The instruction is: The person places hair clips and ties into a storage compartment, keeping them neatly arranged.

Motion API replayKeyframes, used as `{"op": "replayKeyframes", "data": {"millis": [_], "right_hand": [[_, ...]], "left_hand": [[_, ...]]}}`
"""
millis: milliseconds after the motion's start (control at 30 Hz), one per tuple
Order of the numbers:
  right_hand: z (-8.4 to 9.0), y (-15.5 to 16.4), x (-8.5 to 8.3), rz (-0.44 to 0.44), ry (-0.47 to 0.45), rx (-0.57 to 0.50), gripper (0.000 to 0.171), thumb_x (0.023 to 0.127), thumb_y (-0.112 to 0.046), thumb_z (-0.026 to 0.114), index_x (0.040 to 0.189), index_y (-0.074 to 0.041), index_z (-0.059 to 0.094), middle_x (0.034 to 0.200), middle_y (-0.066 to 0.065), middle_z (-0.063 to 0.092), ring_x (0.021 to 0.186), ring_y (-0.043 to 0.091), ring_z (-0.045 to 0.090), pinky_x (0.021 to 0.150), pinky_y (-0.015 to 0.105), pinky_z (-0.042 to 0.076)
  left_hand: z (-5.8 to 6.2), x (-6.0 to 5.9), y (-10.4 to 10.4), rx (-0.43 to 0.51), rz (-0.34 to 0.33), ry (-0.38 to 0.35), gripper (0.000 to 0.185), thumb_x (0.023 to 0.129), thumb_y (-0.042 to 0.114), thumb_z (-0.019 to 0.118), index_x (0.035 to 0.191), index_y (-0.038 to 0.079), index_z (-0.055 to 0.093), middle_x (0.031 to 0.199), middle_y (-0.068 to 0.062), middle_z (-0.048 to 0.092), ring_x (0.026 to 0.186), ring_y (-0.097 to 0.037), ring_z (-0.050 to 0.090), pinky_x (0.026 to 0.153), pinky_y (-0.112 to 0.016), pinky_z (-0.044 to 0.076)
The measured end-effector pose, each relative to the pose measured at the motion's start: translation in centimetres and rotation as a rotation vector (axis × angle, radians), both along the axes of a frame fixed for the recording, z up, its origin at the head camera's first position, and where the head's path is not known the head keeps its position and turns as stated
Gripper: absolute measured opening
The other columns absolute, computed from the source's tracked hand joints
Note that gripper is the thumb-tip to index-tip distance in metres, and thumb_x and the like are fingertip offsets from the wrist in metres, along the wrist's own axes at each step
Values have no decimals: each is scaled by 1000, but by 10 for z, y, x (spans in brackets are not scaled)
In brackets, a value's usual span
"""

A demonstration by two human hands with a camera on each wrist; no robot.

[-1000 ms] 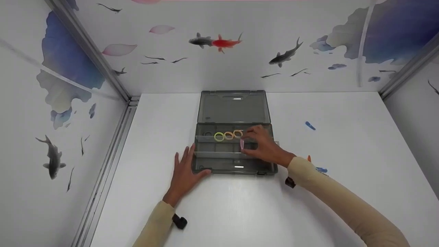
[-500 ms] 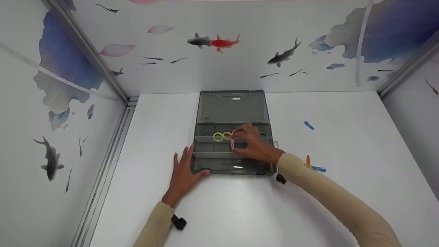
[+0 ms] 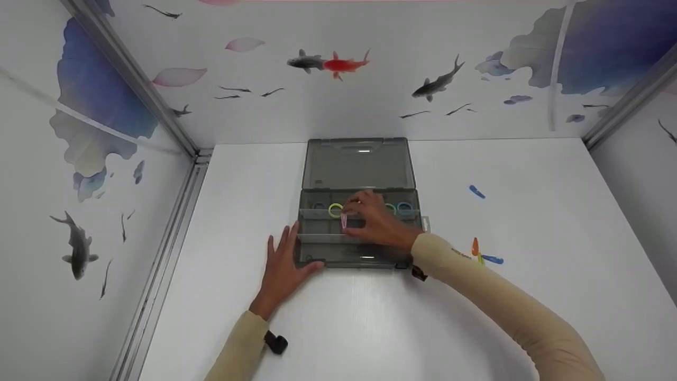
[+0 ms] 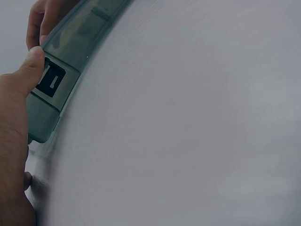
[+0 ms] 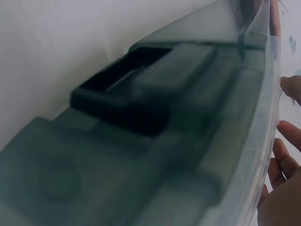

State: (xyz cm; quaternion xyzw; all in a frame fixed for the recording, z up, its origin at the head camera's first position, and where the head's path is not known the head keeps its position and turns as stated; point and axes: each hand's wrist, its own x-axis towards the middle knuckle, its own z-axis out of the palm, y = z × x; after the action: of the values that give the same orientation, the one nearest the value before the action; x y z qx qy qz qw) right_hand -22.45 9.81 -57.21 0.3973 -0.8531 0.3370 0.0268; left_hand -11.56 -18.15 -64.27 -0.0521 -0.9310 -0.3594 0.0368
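The pink clip hangs over the middle row of the grey compartment box, pinched between the thumb and curled fingers of the right hand. The box lies at the centre of the white table, its lid folded back flat toward 12 o'clock.

In the box's far row, at 12 o'clock from the clip, sits a yellow-green ring; a green ring and a blue ring lie at 3 o'clock from the right hand's knuckles.

The left hand rests flat on the table at 9 o'clock from the box, fingers straight, thumb pressed against the front left corner; it holds nothing.

At 3 o'clock from the box, well apart, lie an orange clip and a blue clip, with another blue clip at 2 o'clock.
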Motion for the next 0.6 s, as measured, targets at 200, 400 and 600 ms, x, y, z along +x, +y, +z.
{"op": "replayKeyframes", "data": {"millis": [200,400,600], "right_hand": [[3,-10,-2,10,17,28,40,88,-30,82,119,-8,70,124,7,56,117,26,47,100,54,33],[4,-19,-4,18,17,52,42,90,-35,78,123,-12,68,126,5,55,121,24,45,104,52,33],[2,-24,-1,5,-4,55,43,90,-35,78,125,-10,68,127,5,55,120,23,45,104,52,34]], "left_hand": [[0,-1,0,-13,1,0,111,75,81,66,161,45,5,168,-11,19,152,-48,2,116,-69,19],[0,-2,0,-32,14,-10,111,75,82,64,161,46,3,168,-11,18,152,-49,2,117,-68,19],[0,-1,0,-19,0,2,110,76,82,64,161,45,5,168,-11,18,152,-48,3,116,-70,19]]}}
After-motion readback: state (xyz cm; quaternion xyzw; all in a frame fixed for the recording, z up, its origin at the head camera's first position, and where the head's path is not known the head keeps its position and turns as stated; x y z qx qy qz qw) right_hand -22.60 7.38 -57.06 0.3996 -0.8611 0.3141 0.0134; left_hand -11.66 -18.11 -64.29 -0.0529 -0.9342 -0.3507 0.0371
